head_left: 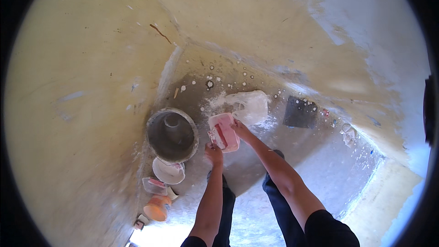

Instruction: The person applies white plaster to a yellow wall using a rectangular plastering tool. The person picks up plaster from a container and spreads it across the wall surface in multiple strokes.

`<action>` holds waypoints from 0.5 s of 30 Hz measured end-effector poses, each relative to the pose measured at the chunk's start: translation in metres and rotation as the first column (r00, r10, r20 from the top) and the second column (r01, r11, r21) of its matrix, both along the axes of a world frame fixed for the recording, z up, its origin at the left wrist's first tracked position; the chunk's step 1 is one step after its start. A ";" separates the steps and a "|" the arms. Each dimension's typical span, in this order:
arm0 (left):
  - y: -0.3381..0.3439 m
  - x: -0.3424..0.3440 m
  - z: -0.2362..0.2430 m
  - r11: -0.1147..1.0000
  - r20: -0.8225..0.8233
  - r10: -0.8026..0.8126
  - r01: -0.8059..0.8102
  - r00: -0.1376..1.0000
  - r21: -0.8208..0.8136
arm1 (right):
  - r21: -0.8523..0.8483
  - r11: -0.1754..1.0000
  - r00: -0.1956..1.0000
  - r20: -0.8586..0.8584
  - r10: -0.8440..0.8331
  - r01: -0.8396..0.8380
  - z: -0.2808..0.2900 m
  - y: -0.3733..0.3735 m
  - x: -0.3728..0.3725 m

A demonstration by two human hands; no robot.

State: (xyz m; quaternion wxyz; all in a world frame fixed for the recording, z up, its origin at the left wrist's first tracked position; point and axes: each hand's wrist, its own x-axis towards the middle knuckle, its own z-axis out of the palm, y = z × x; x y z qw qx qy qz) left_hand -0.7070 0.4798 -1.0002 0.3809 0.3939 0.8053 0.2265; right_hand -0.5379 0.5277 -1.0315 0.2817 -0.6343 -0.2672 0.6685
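In front of my legs, both hands hold a shallow pink plastic tub (232, 143) above the floor. My left hand (213, 154) is closed at its near left edge. Gripping the far right rim is my right hand (239, 129), with its fingers bent over it. A long red piece (221, 135), which looks like a tool's handle, lies in the tub with white paste-like smears around it. Its other end is too small to make out. Just beyond the tub, a whitish plastic bag (254, 106) lies on the floor amid spilled white powder.
Left of the tub stands a big grey bucket (157, 132). Nearer me are a white basin (161, 174), a clear container (150, 186) with a pink item, and an orange pail (155, 209). A dark square sheet (299, 112) lies right, below a patchy yellow wall (283, 32).
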 end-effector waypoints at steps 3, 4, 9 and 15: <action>0.000 0.007 -0.012 1.000 0.002 0.005 -0.005 1.000 0.000 | 0.142 0.990 0.993 0.113 -0.032 0.015 -0.018 -0.001 0.004; -0.003 0.005 -0.012 0.999 -0.013 0.006 -0.007 1.000 -0.033 | 0.130 0.991 0.994 0.107 -0.022 0.008 -0.019 0.001 0.004; -0.011 -0.003 -0.024 0.997 0.052 0.063 -0.060 0.997 -0.047 | -0.020 0.910 0.724 0.598 0.343 -0.415 0.025 0.064 0.019; -0.012 0.023 -0.015 0.999 0.011 0.013 -0.013 1.000 0.040 | -0.055 0.841 0.212 0.957 0.198 -0.538 0.014 0.101 0.051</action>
